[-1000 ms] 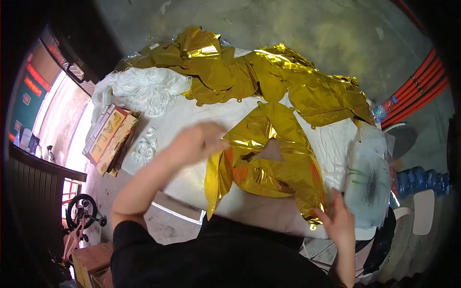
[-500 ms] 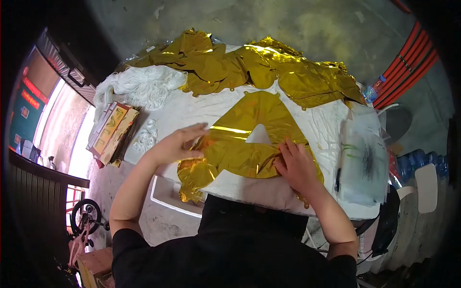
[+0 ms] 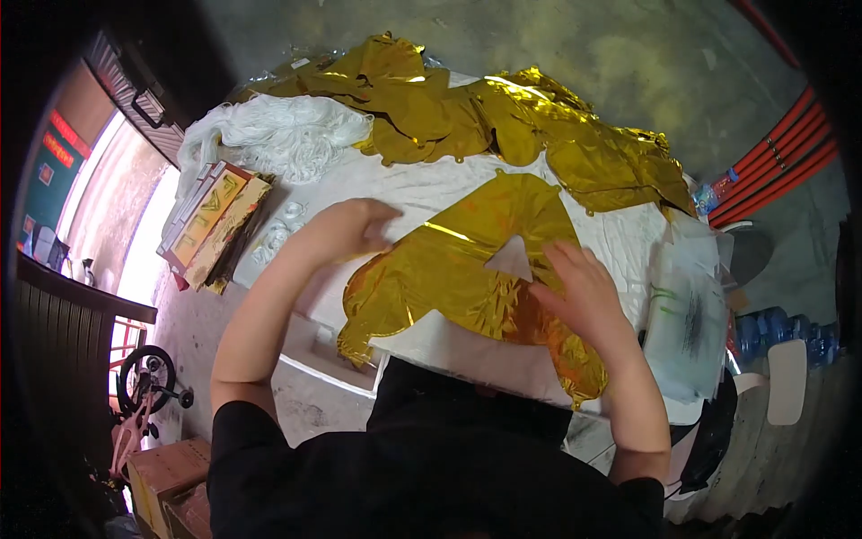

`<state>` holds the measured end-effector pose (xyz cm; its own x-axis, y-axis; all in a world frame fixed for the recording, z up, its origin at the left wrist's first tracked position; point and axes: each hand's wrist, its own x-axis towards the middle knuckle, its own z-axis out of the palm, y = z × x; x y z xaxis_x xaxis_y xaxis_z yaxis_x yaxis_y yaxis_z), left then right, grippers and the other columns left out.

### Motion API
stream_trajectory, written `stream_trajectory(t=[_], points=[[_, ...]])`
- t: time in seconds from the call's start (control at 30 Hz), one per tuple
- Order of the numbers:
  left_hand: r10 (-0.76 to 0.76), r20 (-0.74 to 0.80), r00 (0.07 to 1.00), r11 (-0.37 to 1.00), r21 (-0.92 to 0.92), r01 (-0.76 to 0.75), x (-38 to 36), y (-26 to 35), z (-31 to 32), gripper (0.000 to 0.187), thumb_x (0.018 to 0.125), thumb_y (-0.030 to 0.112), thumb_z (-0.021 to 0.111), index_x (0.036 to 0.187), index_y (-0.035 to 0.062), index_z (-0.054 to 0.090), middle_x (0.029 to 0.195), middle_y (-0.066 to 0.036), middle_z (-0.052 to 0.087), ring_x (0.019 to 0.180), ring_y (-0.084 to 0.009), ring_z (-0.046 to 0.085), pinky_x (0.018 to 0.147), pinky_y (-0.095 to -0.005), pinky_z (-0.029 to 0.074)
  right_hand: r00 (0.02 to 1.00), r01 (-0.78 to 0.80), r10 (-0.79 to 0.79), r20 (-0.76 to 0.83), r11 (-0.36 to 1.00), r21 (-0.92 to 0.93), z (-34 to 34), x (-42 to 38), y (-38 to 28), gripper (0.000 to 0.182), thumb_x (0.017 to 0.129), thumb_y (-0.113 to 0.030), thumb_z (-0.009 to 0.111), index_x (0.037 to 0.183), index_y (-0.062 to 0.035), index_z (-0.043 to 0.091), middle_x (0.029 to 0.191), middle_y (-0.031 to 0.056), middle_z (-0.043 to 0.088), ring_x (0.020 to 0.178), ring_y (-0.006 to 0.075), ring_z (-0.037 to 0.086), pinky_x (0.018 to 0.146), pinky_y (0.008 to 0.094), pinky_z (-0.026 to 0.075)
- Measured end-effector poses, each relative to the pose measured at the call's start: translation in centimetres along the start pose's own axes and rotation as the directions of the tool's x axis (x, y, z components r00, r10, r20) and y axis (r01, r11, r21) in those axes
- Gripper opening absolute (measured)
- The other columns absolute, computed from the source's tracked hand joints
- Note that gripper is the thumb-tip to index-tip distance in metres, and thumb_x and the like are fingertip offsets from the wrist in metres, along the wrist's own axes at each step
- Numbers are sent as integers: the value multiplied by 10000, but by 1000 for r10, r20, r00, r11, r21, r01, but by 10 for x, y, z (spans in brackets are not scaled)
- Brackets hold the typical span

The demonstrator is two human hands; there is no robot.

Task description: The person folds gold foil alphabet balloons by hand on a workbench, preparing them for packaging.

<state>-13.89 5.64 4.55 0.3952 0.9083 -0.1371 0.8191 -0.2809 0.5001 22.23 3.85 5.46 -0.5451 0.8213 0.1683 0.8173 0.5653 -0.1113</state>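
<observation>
Left hand (image 3: 353,231) open beside flat gold foil piece (image 3: 440,283); right hand (image 3: 582,286) open at its right side.

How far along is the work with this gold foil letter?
Done: the letter lies mostly spread on the white table.
In hand: the left hand is beside its left edge, the right hand over its right side.
Left, seemingly: its wrinkled lower tips. More gold foil lies heaped behind; whether that awaits handling, I can't tell.
</observation>
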Motion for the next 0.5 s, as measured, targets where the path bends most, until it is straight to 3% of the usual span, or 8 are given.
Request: stream_trajectory(t=[0.07, 0.13, 0.2, 0.3, 0.37, 0.4, 0.5], points=[[34, -141, 989, 999, 14, -32, 34, 4, 8, 423, 782, 228, 689, 1167, 70, 610, 1097, -180, 627, 1017, -339, 592, 877, -383, 472, 994, 94, -84, -71, 983, 160, 5, 46, -5, 447, 773, -249, 680, 1162, -49, 586, 1161, 131, 599, 1032, 331, 553, 878, 396, 453], [90, -244, 966, 995, 73, -74, 76, -12, 22, 402, 785, 237, 684, 1143, 67, 621, 1097, -178, 628, 1026, -343, 588, 877, -384, 472, 985, 143, -136, -110, 988, 65, 30, 93, -6, 383, 753, -215, 688, 1084, -39, 607, 1052, 124, 630, 994, 320, 568, 855, 397, 467], [295, -581, 758, 877, 479, 26, 110, -23, 25, 351, 788, 280, 670, 1049, 47, 641, 1097, -163, 630, 1054, -329, 577, 898, -416, 457, 968, 218, -206, -142, 973, 78, 64, 140, 3, 365, 742, -198, 696, 1057, -35, 613, 1027, 126, 628, 979, 321, 566, 839, 410, 471], [194, -667, 719, 950, 311, 33, 143, -67, 31, 320, 803, 269, 677, 1017, 34, 648, 1110, -172, 627, 1067, -345, 568, 900, -412, 460, 967, 202, -197, -163, 979, 13, 91, 196, -10, 320, 748, -200, 696, 1009, -34, 616, 1022, 123, 622, 960, 327, 563, 826, 415, 471], [209, -700, 682, 953, 301, 17, 150, -79, 32, 297, 814, 254, 667, 996, 20, 649, 1108, -176, 625, 1064, -348, 566, 897, -413, 459, 937, 188, -159, -311, 980, 65, 112, 216, -17, 281, 755, -202, 691, 966, -33, 615, 996, 120, 611, 957, 324, 563, 809, 420, 476], [218, -725, 654, 957, 289, 1, 151, -84, 35, 276, 824, 239, 657, 974, 7, 650, 1107, -181, 623, 1061, -352, 564, 895, -414, 458, 939, 187, -158, -306, 980, 65, 117, 220, -15, 281, 755, -202, 691, 966, -33, 615, 996, 120, 611, 957, 324, 563, 809, 420, 476], [79, -717, 692, 991, 131, 23, 141, -77, 22, 226, 842, 191, 632, 946, -9, 651, 1083, -188, 627, 1037, -360, 569, 888, -412, 459, 958, 103, -81, -274, 993, 66, 126, 234, -10, 208, 775, -202, 668, 893, -36, 624, 968, 106, 601, 941, 309, 570, 779, 414, 486]])
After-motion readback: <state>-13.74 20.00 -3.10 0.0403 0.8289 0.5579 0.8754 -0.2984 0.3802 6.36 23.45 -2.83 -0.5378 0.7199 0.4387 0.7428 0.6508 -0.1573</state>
